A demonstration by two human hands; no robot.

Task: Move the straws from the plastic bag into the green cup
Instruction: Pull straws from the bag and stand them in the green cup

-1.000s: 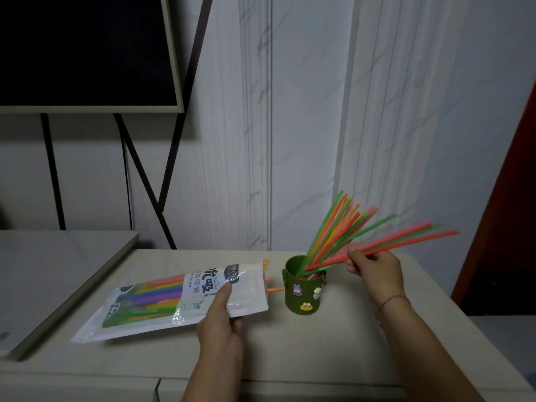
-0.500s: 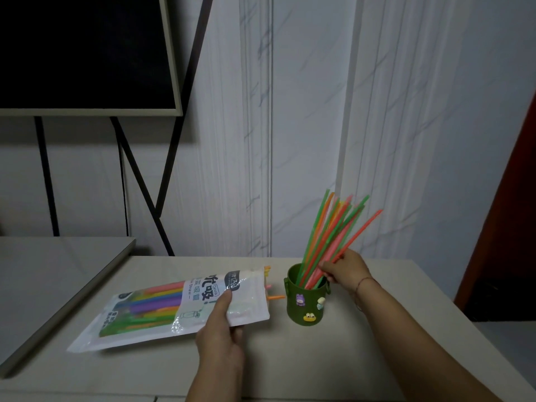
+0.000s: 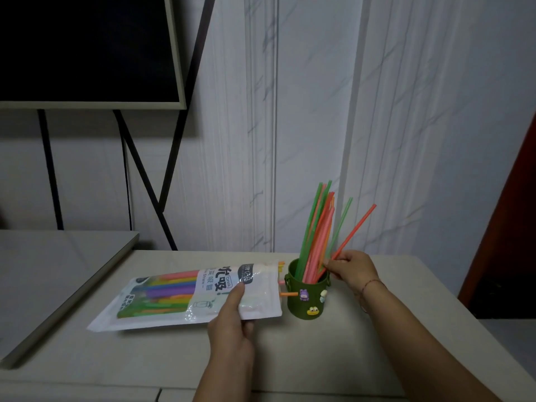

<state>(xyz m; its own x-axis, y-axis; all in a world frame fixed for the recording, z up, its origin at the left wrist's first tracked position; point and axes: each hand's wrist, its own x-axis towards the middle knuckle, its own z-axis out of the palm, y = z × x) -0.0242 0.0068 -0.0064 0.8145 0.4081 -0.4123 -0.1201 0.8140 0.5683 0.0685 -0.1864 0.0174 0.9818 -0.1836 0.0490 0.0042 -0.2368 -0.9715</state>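
Right hand (image 3: 349, 269) fingers pinch the straws (image 3: 317, 236) standing in the green cup (image 3: 308, 294); left hand (image 3: 232, 323) fingers clamp the plastic bag (image 3: 185, 294) on the tabletop (image 3: 333, 343). Best released only once ends seat, cup untipped.

Dim, soft, wide-angle edge distortion

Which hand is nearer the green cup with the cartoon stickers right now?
Right. The right hand is at the rim of the green sticker-covered cup, pinching the coloured straws standing in it. The left hand is off to the cup's left, holding the clear plastic straw bag.
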